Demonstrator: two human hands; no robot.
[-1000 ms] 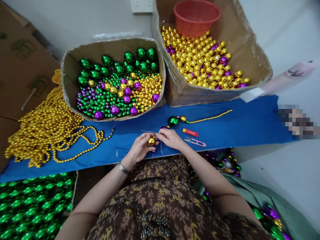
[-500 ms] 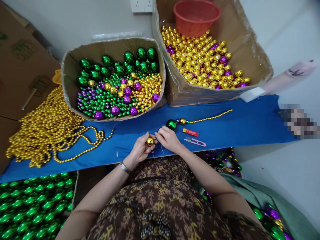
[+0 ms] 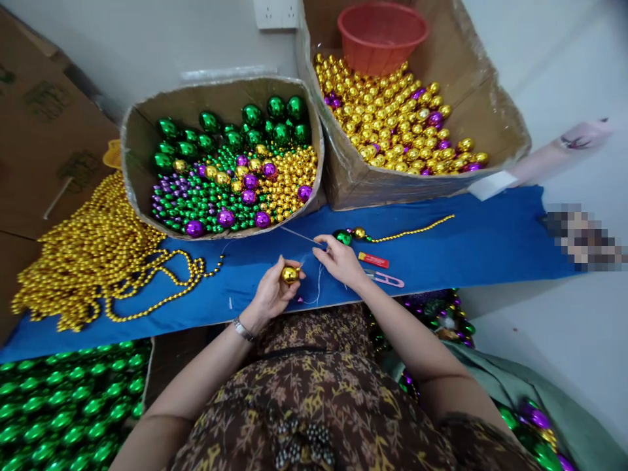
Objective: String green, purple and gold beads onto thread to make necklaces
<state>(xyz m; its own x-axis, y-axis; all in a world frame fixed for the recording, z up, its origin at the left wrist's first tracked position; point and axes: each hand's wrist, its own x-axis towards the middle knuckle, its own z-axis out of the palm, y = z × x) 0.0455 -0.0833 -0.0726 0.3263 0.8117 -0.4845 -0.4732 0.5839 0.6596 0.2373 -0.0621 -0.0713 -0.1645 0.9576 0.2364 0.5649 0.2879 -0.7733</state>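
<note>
Between the thumb and fingers of the left hand (image 3: pixel 271 288), over the blue-covered tabletop (image 3: pixel 490 239), sits a gold bead (image 3: pixel 290 275), while the right hand (image 3: pixel 341 260) pinches what looks like a needle (image 3: pixel 299 233). Pale thread (image 3: pixel 318 285) hangs slack between the hands, so it could snag or knot if pulled carelessly, and a loosened left grip could send the smooth bead rolling away. Beyond the left hand, a carton (image 3: pixel 235 97) contains green, purple and gold beads; beyond the right, a second carton (image 3: pixel 402 189) contains mostly gold ones, plus a red tub (image 3: pixel 380 57).
</note>
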